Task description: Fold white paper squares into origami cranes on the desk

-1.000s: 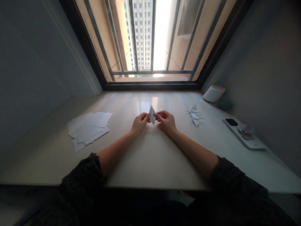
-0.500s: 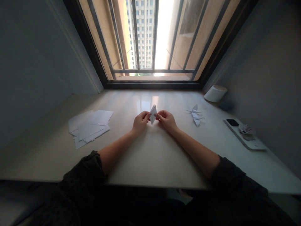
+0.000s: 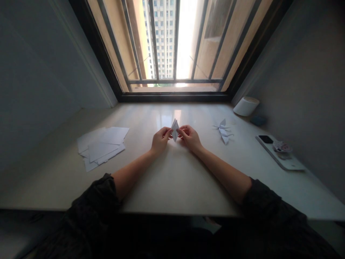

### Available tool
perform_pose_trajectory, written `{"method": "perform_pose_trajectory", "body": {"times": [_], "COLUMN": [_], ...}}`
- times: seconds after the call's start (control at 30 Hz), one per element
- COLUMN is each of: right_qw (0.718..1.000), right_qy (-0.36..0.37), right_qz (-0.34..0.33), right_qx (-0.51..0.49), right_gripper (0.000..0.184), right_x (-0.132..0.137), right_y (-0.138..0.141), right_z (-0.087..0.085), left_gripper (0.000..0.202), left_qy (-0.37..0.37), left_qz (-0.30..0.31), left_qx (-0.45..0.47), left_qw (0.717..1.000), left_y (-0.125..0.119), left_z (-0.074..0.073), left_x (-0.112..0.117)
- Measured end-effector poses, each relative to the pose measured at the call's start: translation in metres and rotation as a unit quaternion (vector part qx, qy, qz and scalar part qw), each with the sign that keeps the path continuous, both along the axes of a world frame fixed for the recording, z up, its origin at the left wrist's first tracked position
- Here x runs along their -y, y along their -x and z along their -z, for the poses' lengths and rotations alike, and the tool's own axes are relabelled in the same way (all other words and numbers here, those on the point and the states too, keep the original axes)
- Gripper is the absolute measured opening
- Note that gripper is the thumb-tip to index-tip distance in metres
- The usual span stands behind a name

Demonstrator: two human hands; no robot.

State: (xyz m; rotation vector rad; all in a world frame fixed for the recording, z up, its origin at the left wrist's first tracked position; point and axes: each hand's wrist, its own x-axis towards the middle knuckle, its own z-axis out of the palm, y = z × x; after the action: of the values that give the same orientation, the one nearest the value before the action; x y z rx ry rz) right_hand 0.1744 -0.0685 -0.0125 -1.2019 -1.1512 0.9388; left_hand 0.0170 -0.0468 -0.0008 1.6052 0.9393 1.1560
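A small folded white paper (image 3: 175,130), diamond-shaped with pointed tips at the top and bottom, is held upright between my two hands near the middle of the white tabletop (image 3: 172,183). My left hand (image 3: 161,140) pinches its left edge between thumb and fingers. On the right edge, the thumb and fingers of my right hand (image 3: 190,137) grip it too. Some of the fingers are hidden behind the paper. Two folded paper cranes (image 3: 223,131) lie close together to the right of my right hand.
A loose stack of white paper sheets (image 3: 104,148) lies at the left. On the right are a phone (image 3: 279,153) with a round grip on its back and a white cylindrical object (image 3: 246,106) by the wall. A barred window (image 3: 175,97) borders the far edge.
Both hands keep their hold on the folded paper, which has turned very slightly between the fingers. The whole view has shifted a little. Nothing else has visibly moved.
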Motion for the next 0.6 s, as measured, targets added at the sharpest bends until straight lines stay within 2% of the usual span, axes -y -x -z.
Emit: {"method": "perform_pose_trajectory", "body": {"times": [0.17, 0.6], "right_qw": [1.000, 0.999], "right_qy": [-0.017, -0.002], "right_qz": [0.010, -0.005], "right_qx": [-0.007, -0.034], "right_gripper": [0.034, 0.035], "right_x": [0.0024, 0.0034], "right_y": [-0.0014, -0.0031], "right_z": [-0.0070, -0.0103], "left_gripper": [0.033, 0.033], "left_qy": [0.028, 0.013], "left_qz": [0.011, 0.031], "left_qx": [-0.010, -0.043], "left_qw": [1.000, 0.999], "left_y": [0.0006, 0.0031], "left_z": [0.0014, 0.0015], "left_x": [-0.0017, -0.0027]}}
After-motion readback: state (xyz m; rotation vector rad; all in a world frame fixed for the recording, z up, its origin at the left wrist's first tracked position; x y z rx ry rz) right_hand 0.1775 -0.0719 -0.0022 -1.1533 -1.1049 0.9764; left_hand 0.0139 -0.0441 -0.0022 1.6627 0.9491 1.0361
